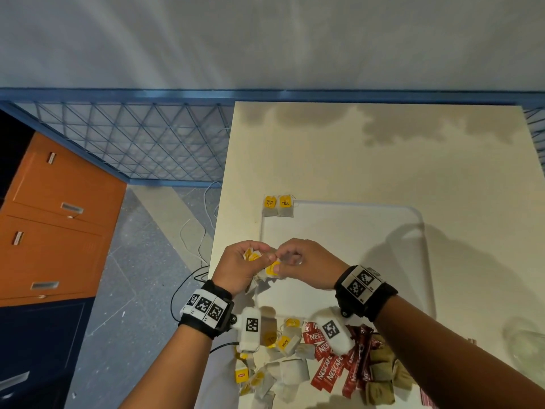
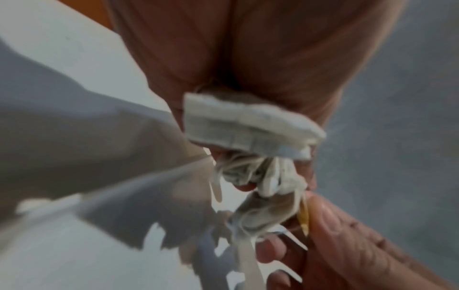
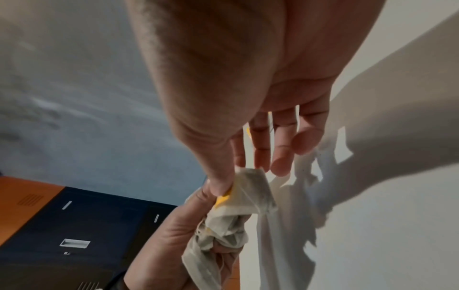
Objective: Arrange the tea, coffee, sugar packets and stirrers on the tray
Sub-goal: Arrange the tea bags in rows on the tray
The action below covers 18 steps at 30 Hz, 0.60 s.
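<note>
My left hand (image 1: 244,265) grips a bunch of tea bags (image 2: 250,125) with yellow tags over the tray's left edge. My right hand (image 1: 298,258) pinches one tea bag's yellow tag (image 1: 272,268) between thumb and forefinger, right against the left hand; that bag (image 3: 258,188) hangs below the thumb. The white tray (image 1: 354,228) lies on the cream table (image 1: 368,160). Two tea bags (image 1: 278,205) lie side by side at the tray's far left corner. Near the table's front edge sit loose tea bags (image 1: 283,343), red coffee sticks (image 1: 330,367) and brown sugar packets (image 1: 380,376).
An orange and dark blue drawer cabinet (image 1: 56,231) stands to the left on the grey floor. A blue wire mesh panel (image 1: 141,143) leans behind the table. Cables (image 1: 191,231) trail on the floor by the table's left edge. A clear glass item (image 1: 525,340) sits at the right.
</note>
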Each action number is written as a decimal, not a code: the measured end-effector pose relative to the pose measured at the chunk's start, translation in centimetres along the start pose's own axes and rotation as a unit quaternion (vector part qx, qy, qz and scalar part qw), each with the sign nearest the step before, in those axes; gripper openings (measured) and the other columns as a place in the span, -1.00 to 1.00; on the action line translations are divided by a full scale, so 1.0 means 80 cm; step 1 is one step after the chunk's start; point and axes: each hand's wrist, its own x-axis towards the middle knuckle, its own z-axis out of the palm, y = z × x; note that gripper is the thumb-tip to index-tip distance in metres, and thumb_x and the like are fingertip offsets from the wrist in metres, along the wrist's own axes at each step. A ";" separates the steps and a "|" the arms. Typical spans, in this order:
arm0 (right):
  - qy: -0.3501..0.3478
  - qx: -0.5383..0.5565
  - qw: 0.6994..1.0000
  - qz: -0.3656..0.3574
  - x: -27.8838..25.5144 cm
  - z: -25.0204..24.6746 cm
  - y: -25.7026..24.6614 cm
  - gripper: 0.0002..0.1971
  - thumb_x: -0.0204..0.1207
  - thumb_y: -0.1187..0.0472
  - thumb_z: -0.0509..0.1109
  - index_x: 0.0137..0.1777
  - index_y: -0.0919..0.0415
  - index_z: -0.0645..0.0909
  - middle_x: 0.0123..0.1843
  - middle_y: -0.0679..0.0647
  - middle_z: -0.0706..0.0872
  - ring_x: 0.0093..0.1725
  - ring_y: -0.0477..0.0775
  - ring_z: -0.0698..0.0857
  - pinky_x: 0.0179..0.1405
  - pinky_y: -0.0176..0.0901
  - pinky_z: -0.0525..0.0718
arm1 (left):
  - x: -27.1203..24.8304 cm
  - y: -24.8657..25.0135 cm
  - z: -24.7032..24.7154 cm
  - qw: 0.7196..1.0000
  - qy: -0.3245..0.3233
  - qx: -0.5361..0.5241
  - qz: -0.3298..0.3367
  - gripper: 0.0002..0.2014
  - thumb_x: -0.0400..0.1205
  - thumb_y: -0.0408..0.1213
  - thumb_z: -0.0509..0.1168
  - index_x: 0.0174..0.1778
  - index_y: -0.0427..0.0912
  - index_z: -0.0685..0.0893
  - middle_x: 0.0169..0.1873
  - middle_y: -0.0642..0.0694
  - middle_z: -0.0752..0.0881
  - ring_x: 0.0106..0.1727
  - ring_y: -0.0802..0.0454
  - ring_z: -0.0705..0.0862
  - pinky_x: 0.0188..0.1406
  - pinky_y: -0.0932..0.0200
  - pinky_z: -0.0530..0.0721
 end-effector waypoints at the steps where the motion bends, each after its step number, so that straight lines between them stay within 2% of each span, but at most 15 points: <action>1: -0.007 -0.002 1.000 -0.001 0.000 -0.003 -0.002 -0.71 0.43 -0.21 0.52 0.05 -0.09 0.78 0.01 -0.13 0.78 0.00 -0.11 0.76 0.12 0.07 0.73 | 0.001 0.000 0.000 1.000 -0.003 0.012 0.003 -0.83 0.50 -0.42 0.58 -0.02 -0.28 0.81 -0.10 -0.15 0.87 -0.12 -0.03 0.80 0.00 0.10 0.78; 4: -0.023 -0.029 0.999 -0.003 0.003 -0.014 -0.007 -0.87 0.53 0.02 0.58 -0.02 0.03 0.81 -0.17 -0.19 0.77 -0.17 -0.27 0.70 -0.06 -0.24 0.63 | 0.002 0.003 0.002 0.999 -0.008 0.040 0.019 -0.86 0.49 -0.42 0.59 -0.08 -0.19 0.83 -0.22 -0.01 0.84 -0.20 0.14 0.75 -0.09 0.29 0.71; 7: -0.025 -0.048 0.999 -0.006 0.009 -0.027 -0.011 -0.86 0.52 0.03 0.60 -0.05 0.08 0.82 -0.14 -0.13 0.81 -0.15 -0.27 0.72 -0.10 -0.37 0.63 | 0.006 0.004 0.004 0.999 0.003 0.032 0.023 -0.90 0.52 -0.40 0.56 -0.11 -0.13 0.84 -0.22 0.01 0.85 -0.18 0.16 0.75 -0.08 0.31 0.70; 10: 0.002 -0.060 0.998 0.002 0.020 -0.046 -0.015 -0.88 0.53 0.04 0.59 -0.10 0.06 0.81 -0.13 -0.09 0.82 -0.12 -0.16 0.75 -0.05 -0.23 0.68 | 0.012 0.003 0.006 0.998 0.051 0.037 0.032 -0.93 0.59 -0.36 0.51 -0.14 -0.10 0.85 -0.16 -0.04 0.87 -0.13 0.13 0.75 0.00 0.27 0.70; 13: 0.102 -0.045 0.993 0.036 0.039 -0.069 -0.012 -0.86 0.54 0.01 0.56 -0.17 0.05 0.80 -0.14 -0.02 0.83 -0.09 0.02 0.77 -0.03 -0.02 0.71 | 0.017 0.000 0.004 0.996 0.081 0.017 0.016 -0.85 0.64 -0.42 0.43 -0.14 -0.10 0.85 -0.16 -0.08 0.87 -0.11 0.04 0.78 0.05 0.19 0.71; 15: 0.172 -0.034 0.982 0.071 0.055 -0.079 -0.004 -0.83 0.54 0.01 0.53 -0.22 0.04 0.78 -0.15 -0.02 0.83 -0.07 0.07 0.77 0.01 0.03 0.74 | 0.019 0.000 0.003 0.996 0.085 -0.033 -0.017 -0.85 0.67 -0.40 0.39 -0.10 -0.10 0.84 -0.17 -0.11 0.86 -0.08 0.00 0.78 0.07 0.13 0.72; 18: 0.229 -0.029 0.967 0.104 0.073 -0.084 0.008 -0.77 0.56 0.02 0.49 -0.29 0.07 0.78 -0.19 0.00 0.84 -0.07 0.11 0.79 0.04 0.10 0.79 | 0.019 0.006 0.005 0.984 0.062 -0.159 -0.060 -0.87 0.73 -0.37 0.30 0.03 -0.22 0.77 -0.22 -0.08 0.84 -0.17 0.01 0.78 -0.08 0.15 0.73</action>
